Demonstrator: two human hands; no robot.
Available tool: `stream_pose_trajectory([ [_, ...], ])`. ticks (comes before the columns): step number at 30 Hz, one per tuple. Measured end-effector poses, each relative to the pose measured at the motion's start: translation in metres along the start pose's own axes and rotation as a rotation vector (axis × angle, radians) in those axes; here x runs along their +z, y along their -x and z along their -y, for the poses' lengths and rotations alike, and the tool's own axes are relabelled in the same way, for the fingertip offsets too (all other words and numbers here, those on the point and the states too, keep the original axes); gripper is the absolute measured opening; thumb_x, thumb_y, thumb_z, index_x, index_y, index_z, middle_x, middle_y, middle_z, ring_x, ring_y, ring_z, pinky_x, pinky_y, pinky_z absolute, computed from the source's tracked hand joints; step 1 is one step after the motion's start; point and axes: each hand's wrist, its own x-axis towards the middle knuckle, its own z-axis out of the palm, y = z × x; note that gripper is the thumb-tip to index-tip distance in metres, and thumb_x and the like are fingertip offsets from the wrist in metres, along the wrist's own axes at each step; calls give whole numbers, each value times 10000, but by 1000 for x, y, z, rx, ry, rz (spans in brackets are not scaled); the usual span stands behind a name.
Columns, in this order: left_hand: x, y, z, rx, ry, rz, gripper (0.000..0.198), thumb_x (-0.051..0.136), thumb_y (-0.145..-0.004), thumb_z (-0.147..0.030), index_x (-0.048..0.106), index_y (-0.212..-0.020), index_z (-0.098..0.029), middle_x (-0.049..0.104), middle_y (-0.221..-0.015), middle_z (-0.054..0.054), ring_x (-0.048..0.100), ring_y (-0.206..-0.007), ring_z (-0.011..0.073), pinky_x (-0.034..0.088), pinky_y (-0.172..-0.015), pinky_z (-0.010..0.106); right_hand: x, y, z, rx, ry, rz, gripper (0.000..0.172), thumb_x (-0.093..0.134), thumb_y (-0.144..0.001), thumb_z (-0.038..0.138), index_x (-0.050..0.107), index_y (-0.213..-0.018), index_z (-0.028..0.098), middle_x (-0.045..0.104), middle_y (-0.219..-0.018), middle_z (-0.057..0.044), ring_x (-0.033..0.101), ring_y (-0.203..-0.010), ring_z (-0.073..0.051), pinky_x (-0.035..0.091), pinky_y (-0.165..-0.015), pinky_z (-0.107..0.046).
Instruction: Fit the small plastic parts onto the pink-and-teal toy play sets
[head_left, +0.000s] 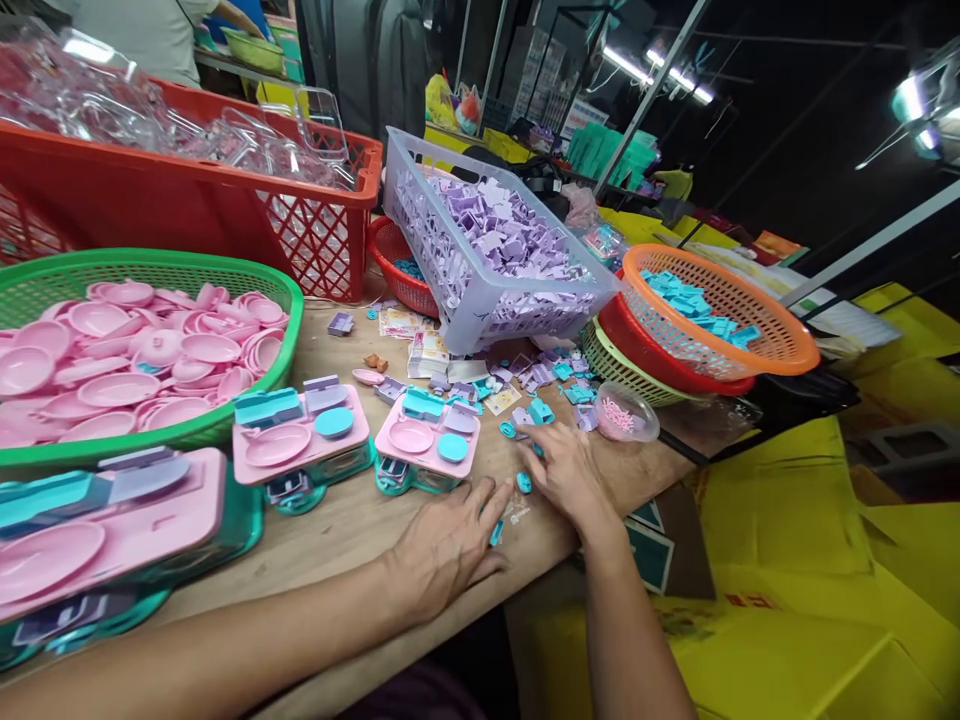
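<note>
My left hand (pixel 450 545) rests on the table with its fingers stretched out and the thumb apart. A small teal piece (pixel 496 533) lies by its index finger. My right hand (pixel 568 475) bends over the table, fingers curled around a small teal piece (pixel 538 451) that is mostly hidden. Another teal oval piece (pixel 523 483) sits between the two hands. Beyond the left fingers stands a pink-topped toy set (pixel 427 440) in a teal base, bearing a pink dish and a teal disc. A similar pink-topped set (pixel 300 440) is to its left.
A green basket (pixel 296 330) of pink toy dishes and a red crate (pixel 330 250) of clear plastic parts stand left. Ahead, a translucent crate (pixel 465 310) of purple parts is tilted. An orange basket (pixel 795 345) and a small tub (pixel 637 425) are right. Loose parts litter the table (pixel 330 545).
</note>
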Motion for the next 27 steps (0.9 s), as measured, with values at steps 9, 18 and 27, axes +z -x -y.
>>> stream_pose_trajectory([
  [9, -6, 31, 25, 129, 159, -139, 287, 362, -967, -198, 510, -1200, -120, 529, -1219, 128, 572, -1056, 238, 539, -872, 384, 18, -32, 21, 35, 282, 91, 197, 486, -941, 305, 658, -1009, 237, 686, -931, -88, 532, -964, -258, 263, -884, -437],
  [18, -17, 77, 43, 73, 382, -130, 231, 375, -930, -149, 571, -1051, -144, 578, -1072, 90, 593, -918, 176, 517, -779, 299, 36, -22, -10, 110, 82, 31, 276, 495, -928, 365, 662, -1065, 193, 705, -1008, -96, 598, -958, -246, 361, -877, -410],
  [27, -28, 110, 49, -110, 706, -221, 369, 608, -844, -234, 510, -1189, -150, 618, -996, 62, 580, -775, 133, 490, -729, 253, -10, 32, 68, -97, -625, 341, 299, 469, -935, 433, 673, -840, 236, 686, -795, -26, 628, -724, -173, 480, -657, -263],
])
